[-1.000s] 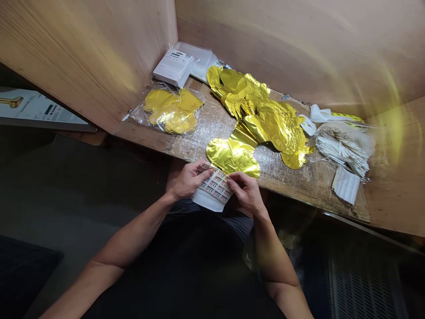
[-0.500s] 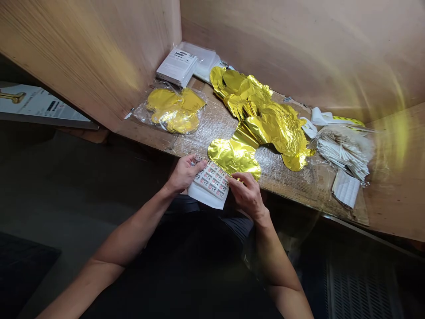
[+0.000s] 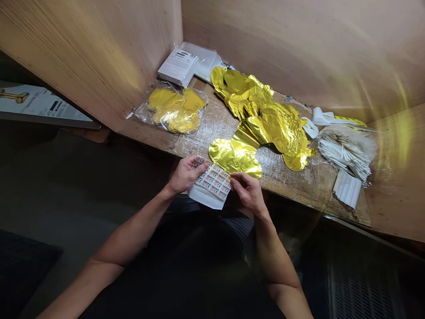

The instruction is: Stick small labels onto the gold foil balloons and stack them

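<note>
My left hand (image 3: 184, 175) is closed on the upper left corner of a sticker sheet (image 3: 212, 186), thumb lying on top. Rows of small CE and red warning-sign stickers cover its upper part; the lower part is blank white backing. At the sheet's right edge, the thumb and fingers of my right hand (image 3: 247, 190) are pinched together on it. Whether a single sticker is lifted there is too small to tell. Just beyond the sheet lies the rounded end of a gold foil balloon (image 3: 234, 156), flat and uninflated, at the front of the cardboard-covered work surface (image 3: 195, 148).
A heap of flat gold foil balloons (image 3: 277, 126) spreads behind. To the left are bagged gold balloons (image 3: 181, 110) and a stack of white printed cards (image 3: 179, 66). On the right lie a bag of white sticks (image 3: 345, 153) and a white ribbed piece (image 3: 347, 188). Wooden panels (image 3: 299, 53) enclose the surface.
The right hand's fingertips have shifted slightly along the sheet's right edge, and the hand has turned a little. The left hand keeps its hold. The view has drifted slightly.
</note>
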### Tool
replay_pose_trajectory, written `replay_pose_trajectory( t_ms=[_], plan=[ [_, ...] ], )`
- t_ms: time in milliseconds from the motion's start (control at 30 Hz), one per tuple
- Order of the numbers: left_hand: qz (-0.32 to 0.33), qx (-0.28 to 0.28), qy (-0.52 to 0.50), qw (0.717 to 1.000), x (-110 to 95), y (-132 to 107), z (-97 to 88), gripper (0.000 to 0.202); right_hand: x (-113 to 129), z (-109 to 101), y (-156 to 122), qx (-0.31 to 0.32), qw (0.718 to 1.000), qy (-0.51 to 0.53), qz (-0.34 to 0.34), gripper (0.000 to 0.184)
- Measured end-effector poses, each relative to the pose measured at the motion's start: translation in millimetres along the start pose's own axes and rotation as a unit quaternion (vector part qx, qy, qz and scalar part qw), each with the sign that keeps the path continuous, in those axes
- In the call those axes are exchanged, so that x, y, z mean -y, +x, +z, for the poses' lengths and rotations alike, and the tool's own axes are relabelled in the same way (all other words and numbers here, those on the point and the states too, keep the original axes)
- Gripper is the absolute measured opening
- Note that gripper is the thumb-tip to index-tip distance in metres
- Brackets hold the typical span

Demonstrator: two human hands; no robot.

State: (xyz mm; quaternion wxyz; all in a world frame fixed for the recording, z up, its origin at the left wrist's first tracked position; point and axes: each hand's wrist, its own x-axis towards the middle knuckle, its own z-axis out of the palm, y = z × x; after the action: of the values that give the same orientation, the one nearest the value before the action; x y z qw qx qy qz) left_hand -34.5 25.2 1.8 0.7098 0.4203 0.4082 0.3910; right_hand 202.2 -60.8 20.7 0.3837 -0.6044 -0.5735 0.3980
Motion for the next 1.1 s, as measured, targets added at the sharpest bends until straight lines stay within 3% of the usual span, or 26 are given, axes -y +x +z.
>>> replay_pose_trajectory(
  t_ms=[133,233,333,400,533,633,700,800,900,1000,1100],
  plan=[
    [-0.008,-0.010,-0.002,1.000,0,0,0.4,0.046,-14,1,1,-0.049,0.986,-0.128,-0.100,0.021],
    [-0.012,-0.015,-0.004,1.000,3,2,0.9,0.047,-24,2,2,-0.037,0.958,-0.232,-0.165,0.023],
    [-0.003,-0.020,0.008,1.000,8,4,-0.6,0.046,-28,5,1,-0.019,0.945,-0.253,-0.205,0.023],
    [0.003,-0.026,0.019,0.999,13,4,-3.4,0.046,-24,5,-1,-0.049,0.948,-0.226,-0.221,0.019],
    [0.034,-0.025,0.092,0.995,19,1,-10.6,0.043,-14,-9,6,-0.144,0.966,-0.151,-0.151,0.017],
    [0.082,0.040,0.189,0.978,19,0,-11.5,0.034,-10,-22,28,-0.068,0.986,-0.135,-0.066,0.017],
    [0.135,0.112,0.258,0.950,20,4,-9.4,0.026,-11,-24,43,-0.005,0.988,-0.149,-0.043,0.017],
    [0.193,0.190,0.339,0.901,27,15,-6.7,0.016,-14,-17,57,0.041,0.970,-0.231,-0.061,0.018],
    [0.201,0.202,0.375,0.882,34,25,-8.2,0.017,-16,-11,55,-0.008,0.930,-0.361,-0.069,0.017],
    [0.199,0.205,0.375,0.882,36,28,-11.5,0.022,-20,-14,49,-0.070,0.901,-0.422,-0.066,0.023],
    [0.155,0.195,0.322,0.913,31,25,-14.1,0.025,-25,-21,50,0.002,0.906,-0.411,-0.101,0.022]
  ],
)
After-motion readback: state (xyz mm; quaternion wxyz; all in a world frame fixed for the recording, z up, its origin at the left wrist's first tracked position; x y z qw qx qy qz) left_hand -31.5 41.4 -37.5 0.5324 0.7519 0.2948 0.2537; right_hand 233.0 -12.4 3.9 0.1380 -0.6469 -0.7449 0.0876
